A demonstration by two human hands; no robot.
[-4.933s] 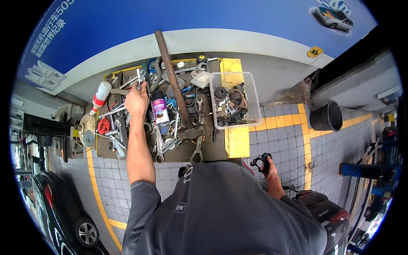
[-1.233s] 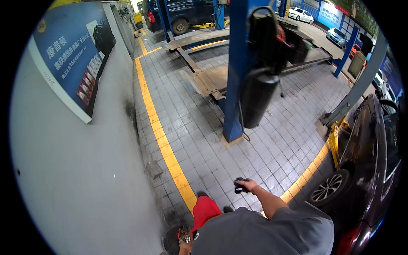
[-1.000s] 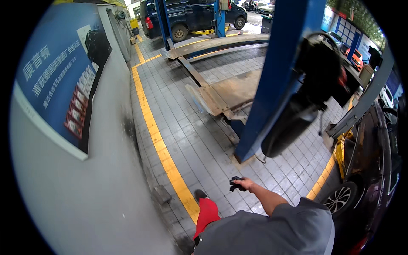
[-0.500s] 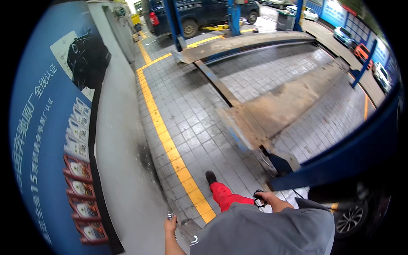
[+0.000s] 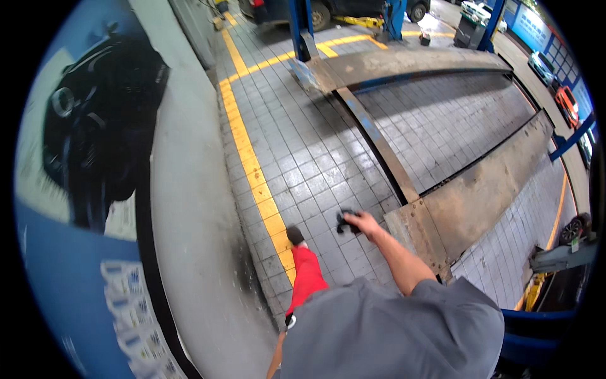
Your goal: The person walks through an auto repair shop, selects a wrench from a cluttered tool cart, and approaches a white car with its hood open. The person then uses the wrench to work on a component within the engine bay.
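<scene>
My right hand (image 5: 362, 223) is stretched forward over the tiled floor, its fingers closed around a small black object (image 5: 347, 218) with strap-like loops. Blur hides its exact kind. The nearest thing to this hand is the steel ramp of a vehicle lift (image 5: 480, 192), to its right. Of my left arm only a strip of forearm (image 5: 276, 354) shows, low beside my grey shirt; the left hand itself is out of sight. My foot in a dark shoe (image 5: 295, 235), below a red trouser leg (image 5: 307, 273), is beside the yellow floor line.
A grey wall (image 5: 189, 208) with a blue poster (image 5: 82, 252) runs along my left. Two lift ramps, joined by a crossbar (image 5: 372, 136), lie low ahead and right. Blue lift posts (image 5: 302, 28) and a dark vehicle (image 5: 353, 9) stand farther off.
I have walked forward, bringing the ramps nearer. My right hand has swung ahead with the black object. My left hand, which held a small metallic thing, has dropped out of view.
</scene>
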